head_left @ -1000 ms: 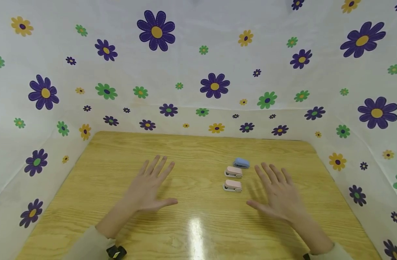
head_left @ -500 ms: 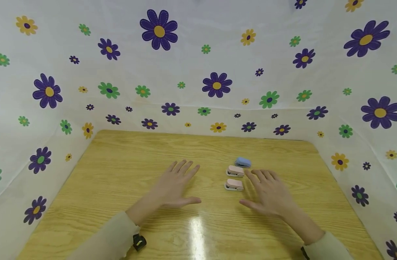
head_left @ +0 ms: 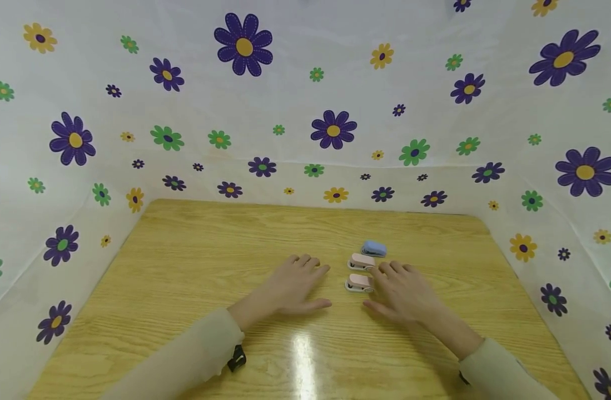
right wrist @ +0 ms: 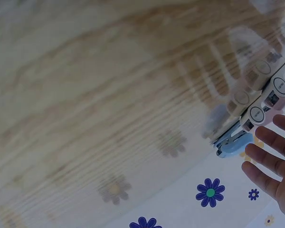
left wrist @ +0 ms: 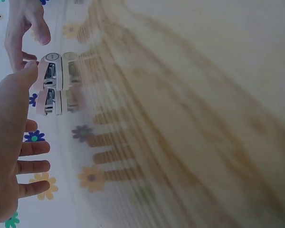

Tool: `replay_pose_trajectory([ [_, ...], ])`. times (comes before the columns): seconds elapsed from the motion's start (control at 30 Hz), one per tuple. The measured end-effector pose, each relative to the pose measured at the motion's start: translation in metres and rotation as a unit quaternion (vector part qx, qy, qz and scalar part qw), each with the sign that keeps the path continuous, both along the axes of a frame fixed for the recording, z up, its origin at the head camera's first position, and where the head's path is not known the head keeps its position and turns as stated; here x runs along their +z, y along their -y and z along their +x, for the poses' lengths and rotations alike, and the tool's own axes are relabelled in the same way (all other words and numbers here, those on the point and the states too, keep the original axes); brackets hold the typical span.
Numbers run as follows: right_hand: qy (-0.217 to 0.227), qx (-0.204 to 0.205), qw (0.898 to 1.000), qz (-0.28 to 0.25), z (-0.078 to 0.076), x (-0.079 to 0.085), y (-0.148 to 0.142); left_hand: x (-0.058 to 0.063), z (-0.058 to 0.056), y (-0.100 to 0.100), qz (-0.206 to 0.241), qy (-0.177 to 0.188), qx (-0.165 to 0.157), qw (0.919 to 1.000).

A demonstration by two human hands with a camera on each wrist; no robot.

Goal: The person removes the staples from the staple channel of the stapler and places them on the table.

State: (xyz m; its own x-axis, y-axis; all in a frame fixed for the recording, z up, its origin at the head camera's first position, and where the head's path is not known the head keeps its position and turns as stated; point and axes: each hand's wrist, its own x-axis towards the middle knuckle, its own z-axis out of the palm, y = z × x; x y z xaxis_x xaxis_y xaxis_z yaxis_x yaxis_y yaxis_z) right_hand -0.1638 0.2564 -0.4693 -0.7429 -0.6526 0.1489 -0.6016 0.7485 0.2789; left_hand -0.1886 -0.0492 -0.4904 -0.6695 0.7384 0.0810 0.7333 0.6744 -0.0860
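Note:
Three small staplers lie in a column on the wooden table. Nearest is a pink stapler, behind it a second pink stapler, and farthest back a blue stapler. My right hand is at the right ends of the pink staplers, its fingers relaxed; whether it touches them I cannot tell. To the left of the staplers my left hand hovers apart from them, holding nothing, fingers loosely extended in the left wrist view. The blue stapler also shows in the right wrist view, beyond the right fingertips.
The glossy wood-grain table reflects a bright light near its front. A white cloth printed with flowers rises around the back and both sides. Black straps sit at the wrists.
Both hands have moved inward toward the staplers, the left rightward and the right leftward. Their fingers have become more bent. The staplers have stayed in place.

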Motion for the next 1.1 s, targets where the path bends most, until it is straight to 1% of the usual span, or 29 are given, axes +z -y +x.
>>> replay_pose_trajectory([
  [0.2, -0.024, 0.018, 0.999, 0.02, -0.006, -0.003, -0.001, 0.0, -0.008, -0.019, -0.022, -0.005, -0.014, 0.9997],
  [0.33, -0.037, 0.03, 0.998, 0.029, -0.008, -0.006, 0.0, -0.003, -0.013, -0.031, -0.03, -0.007, -0.02, 0.9993],
  [0.53, -0.047, 0.037, 0.997, 0.038, -0.01, -0.009, -0.001, -0.008, -0.017, -0.045, -0.038, -0.039, -0.032, 0.998],
  [0.6, -0.055, 0.041, 0.997, 0.039, -0.01, -0.009, -0.001, -0.008, -0.018, -0.048, -0.038, -0.05, -0.034, 0.9974],
  [0.7, -0.067, 0.046, 0.996, 0.038, -0.01, -0.01, -0.001, -0.007, -0.018, -0.053, -0.033, -0.058, -0.041, 0.9969],
  [0.87, -0.066, 0.047, 0.996, 0.035, -0.011, -0.013, 0.001, -0.005, -0.019, -0.059, -0.04, -0.058, -0.041, 0.9967],
  [1.0, -0.065, 0.05, 0.996, 0.031, -0.012, -0.013, 0.002, -0.007, -0.02, -0.059, -0.044, -0.055, -0.036, 0.9969],
  [1.1, -0.065, 0.057, 0.996, 0.026, -0.012, -0.013, 0.005, -0.008, -0.02, -0.055, -0.039, -0.053, -0.035, 0.9972],
])
